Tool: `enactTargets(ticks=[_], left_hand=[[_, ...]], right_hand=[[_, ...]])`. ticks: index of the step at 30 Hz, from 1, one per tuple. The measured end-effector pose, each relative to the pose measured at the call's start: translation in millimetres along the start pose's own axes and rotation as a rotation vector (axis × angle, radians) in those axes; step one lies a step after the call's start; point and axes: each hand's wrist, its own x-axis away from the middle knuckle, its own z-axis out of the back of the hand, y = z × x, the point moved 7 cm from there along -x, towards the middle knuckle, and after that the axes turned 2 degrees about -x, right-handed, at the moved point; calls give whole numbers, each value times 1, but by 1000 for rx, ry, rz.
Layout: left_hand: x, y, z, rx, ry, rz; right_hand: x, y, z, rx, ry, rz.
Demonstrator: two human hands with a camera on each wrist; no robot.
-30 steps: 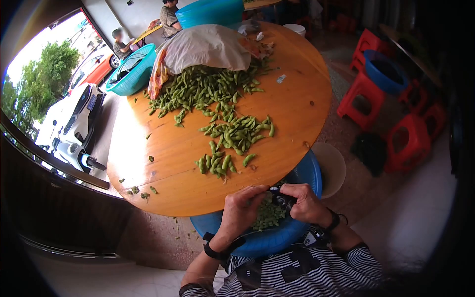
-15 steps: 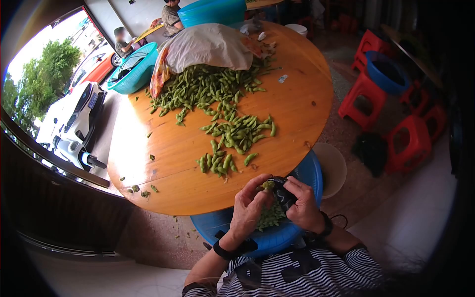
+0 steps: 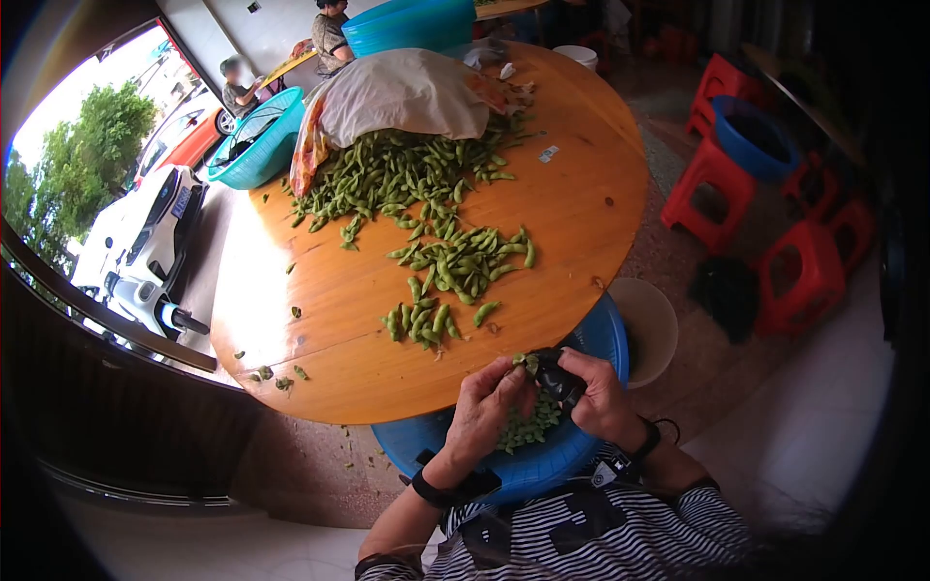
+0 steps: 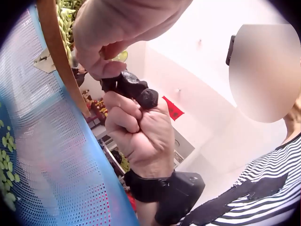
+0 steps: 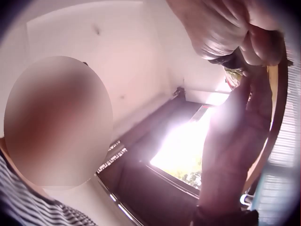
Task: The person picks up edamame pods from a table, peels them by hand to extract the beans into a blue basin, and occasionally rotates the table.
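The left hand (image 3: 486, 412) pinches a green pod (image 3: 526, 361) between thumb and fingers, just past the table's near edge. Beside it the right hand (image 3: 600, 395) has its fingers curled round a black object (image 3: 560, 378), whose end meets the pod. In the left wrist view the black object (image 4: 127, 85) looks shiny and lumpy in the right hand (image 4: 143, 132). Beneath both hands a blue basket (image 3: 484, 480) holds loose green beans (image 3: 529, 429). On the round wooden table (image 3: 572, 232) lie small groups of pods (image 3: 455, 263) and a larger heap (image 3: 387, 172).
A pale cloth (image 3: 402, 97) covers part of the heap. A teal basket (image 3: 281, 136) stands at the table's left edge, a blue tub (image 3: 412, 27) behind. Red stools (image 3: 712, 198) and a pale bucket (image 3: 646, 329) are at the right. Two people sit in the background.
Both hands came up from the basket and then lowered slightly. A green pod now shows in the left hand's fingers, and the black object has turned in the right hand.
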Motion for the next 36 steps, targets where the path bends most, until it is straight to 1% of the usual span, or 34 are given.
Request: enactTargets(ticks=[2,3,5,6,8,9,10,11,12,14,15,16,17,18,19,20,21,22,24,25,26,28,30,31,32,34,35,36], left_hand=[[-3,-5,1,66,18,-27],[-3,-9,-2,66,18,-28],[-4,-19,-3,276,119,30],[-4,-19,-2,275,119,29],[-4,-19,-3,214,83,49],[-4,-18,-5,213,81,50],[-2,-12,-8,129,60,-2],[-1,-6,-11,45,42,-55],[0,-3,-5,42,46,-57],[5,7,-6,-628,-198,-166],[4,17,-2,-673,-130,-180],[-1,21,1,-671,-129,-181],[-7,35,13,-816,56,-284],[-11,49,23,-956,245,-386],[-20,53,26,-956,248,-387],[-28,60,31,-1088,326,-425],[-32,63,35,-1222,404,-462],[-39,56,41,-1223,405,-463],[-50,44,42,-1294,303,-557],[-51,45,41,-1296,299,-558],[-51,47,38,-1321,317,-560],[-48,53,30,-1344,335,-568],[-42,44,25,-876,194,-374],[-38,36,23,-687,136,-280],[-31,35,20,-686,134,-280],[-17,24,14,-369,50,-111],[-11,28,9,-374,60,-144],[-8,27,9,-373,62,-142]], right_hand=[[0,-6,-1,212,81,205],[1,-6,-3,213,81,205],[2,-7,-7,253,72,232],[2,-7,-6,253,72,232],[1,0,1,148,49,155],[2,4,8,137,30,69],[4,-3,16,87,99,59],[9,-7,29,39,178,-33],[14,-7,44,-9,253,-124],[21,-20,82,335,333,105],[27,-21,100,583,417,118],[33,-25,113,834,498,130],[34,-27,120,1031,509,68],[36,-29,123,1032,508,71],[38,-24,129,1043,529,-64],[41,-19,134,1051,548,-198],[40,-29,129,1035,581,-151],[39,-29,127,1034,581,-150],[35,-27,117,846,497,-40],[29,-25,109,758,474,81],[24,-28,98,720,434,101],[13,-9,77,495,289,194],[5,6,52,118,207,42],[2,5,41,104,73,52],[-1,-2,29,-25,55,19],[-1,9,17,-169,-3,-134],[-1,10,14,-170,-5,-136],[0,13,9,-241,-20,-176]])
